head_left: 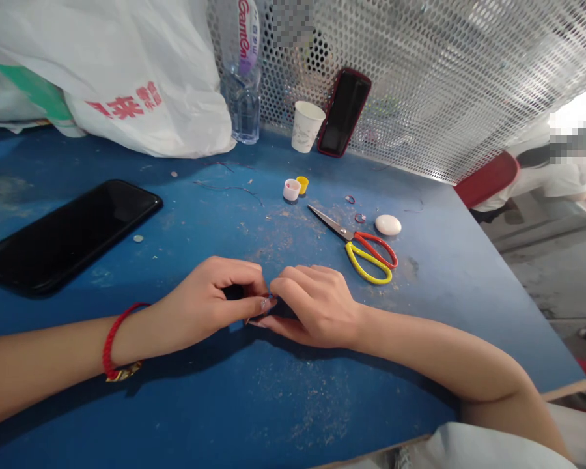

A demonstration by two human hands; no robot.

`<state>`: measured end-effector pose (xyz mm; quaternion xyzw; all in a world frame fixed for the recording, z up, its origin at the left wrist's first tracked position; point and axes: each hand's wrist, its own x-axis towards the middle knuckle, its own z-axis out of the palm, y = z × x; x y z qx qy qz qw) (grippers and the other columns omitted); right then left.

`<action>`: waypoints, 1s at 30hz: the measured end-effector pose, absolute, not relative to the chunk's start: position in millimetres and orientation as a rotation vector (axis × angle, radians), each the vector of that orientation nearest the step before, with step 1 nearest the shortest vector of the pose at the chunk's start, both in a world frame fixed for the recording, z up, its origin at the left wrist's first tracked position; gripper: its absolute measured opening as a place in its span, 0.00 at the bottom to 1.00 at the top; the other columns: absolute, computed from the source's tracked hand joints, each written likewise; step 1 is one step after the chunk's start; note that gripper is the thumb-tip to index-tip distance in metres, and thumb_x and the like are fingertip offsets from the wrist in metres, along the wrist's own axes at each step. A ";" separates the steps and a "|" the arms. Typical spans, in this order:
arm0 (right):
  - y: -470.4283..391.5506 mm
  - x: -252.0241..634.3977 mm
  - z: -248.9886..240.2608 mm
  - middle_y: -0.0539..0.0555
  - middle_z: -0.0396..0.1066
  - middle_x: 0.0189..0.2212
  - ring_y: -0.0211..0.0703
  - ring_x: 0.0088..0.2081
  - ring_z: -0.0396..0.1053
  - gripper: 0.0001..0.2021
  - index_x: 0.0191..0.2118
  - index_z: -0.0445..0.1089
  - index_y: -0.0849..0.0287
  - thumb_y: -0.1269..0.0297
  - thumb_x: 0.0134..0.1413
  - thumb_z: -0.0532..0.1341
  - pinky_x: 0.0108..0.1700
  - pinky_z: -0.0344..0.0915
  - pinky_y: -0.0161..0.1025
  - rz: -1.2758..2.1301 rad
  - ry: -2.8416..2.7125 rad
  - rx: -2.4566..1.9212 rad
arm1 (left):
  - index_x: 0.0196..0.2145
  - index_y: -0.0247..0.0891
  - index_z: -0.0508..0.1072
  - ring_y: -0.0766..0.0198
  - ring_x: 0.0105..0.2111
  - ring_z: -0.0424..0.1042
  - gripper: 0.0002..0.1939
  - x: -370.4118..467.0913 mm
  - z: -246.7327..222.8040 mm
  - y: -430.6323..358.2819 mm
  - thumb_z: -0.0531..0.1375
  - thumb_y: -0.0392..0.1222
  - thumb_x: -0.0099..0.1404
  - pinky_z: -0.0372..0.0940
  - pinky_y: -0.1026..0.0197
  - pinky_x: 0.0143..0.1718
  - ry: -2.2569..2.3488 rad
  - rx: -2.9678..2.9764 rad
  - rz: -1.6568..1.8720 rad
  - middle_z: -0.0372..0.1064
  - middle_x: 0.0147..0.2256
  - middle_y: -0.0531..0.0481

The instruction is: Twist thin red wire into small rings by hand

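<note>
- While two sets of fingertips meet low over the desk, it's all close work: the left hand has its grip pinched tight, thumb against forefinger.
- Right up against it sits the right hand, fingers curled; whether that grip has anything caught, I cannot tell.
- And the piece being worked? Presumably right between those fingertips, too small and too covered to make out.
- Progress check: a near ring and a far ring, both red, lie beyond the grip to the right, and they look complete.
- Loose thread lies beyond the left hand, scissors beyond the right, in nobody's grip; I'd call the work midway, though how much is left doesn't show.
- Now the lettering! Far beyond the grip, the bottle reads "Ganten" in red, running sideways; the smaller marks defeat me.
- Farther left of the grip, the bag flashes red characters, 来 the clear one, others bent by creases.
- Beyond the right hand, the cup shows grey print, nothing readable.
</note>
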<state>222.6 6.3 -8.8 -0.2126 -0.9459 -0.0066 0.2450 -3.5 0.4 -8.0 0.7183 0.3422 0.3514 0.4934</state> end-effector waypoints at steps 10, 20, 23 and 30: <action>12.2 221.2 -5.5 0.48 0.67 0.28 0.36 0.27 0.63 0.16 0.36 0.64 0.56 0.55 0.79 0.54 0.29 0.54 0.37 0.113 -2.551 -0.435 | 0.23 0.38 0.74 0.71 0.23 0.65 0.16 -4.4 -8.9 -4.2 0.65 0.38 0.70 0.58 0.69 0.26 0.802 1.810 0.832 0.68 0.22 0.59; 16.7 223.4 -7.0 0.47 0.65 0.29 0.35 0.27 0.58 0.14 0.38 0.61 0.55 0.53 0.75 0.57 0.30 0.54 0.35 0.551 -2.574 -0.467 | 0.25 0.38 0.77 0.70 0.25 0.68 0.14 -4.0 -7.8 -4.6 0.66 0.38 0.71 0.62 0.70 0.29 0.781 1.826 0.813 0.71 0.24 0.58; 17.4 223.1 -4.2 0.45 0.63 0.29 0.34 0.27 0.55 0.15 0.36 0.58 0.54 0.55 0.72 0.61 0.30 0.53 0.33 0.745 -2.523 -0.485 | 0.27 0.39 0.79 0.69 0.28 0.73 0.13 -3.8 -6.3 -4.2 0.66 0.38 0.71 0.65 0.70 0.32 0.761 1.824 0.787 0.77 0.28 0.57; 21.2 221.9 -0.9 0.42 0.59 0.26 0.31 0.26 0.53 0.21 0.32 0.55 0.54 0.53 0.65 0.68 0.31 0.54 0.32 1.212 -2.366 -0.522 | 0.34 0.42 0.84 0.66 0.37 0.82 0.08 -3.8 -7.0 -4.8 0.66 0.36 0.72 0.71 0.70 0.41 0.695 1.793 0.788 0.84 0.37 0.55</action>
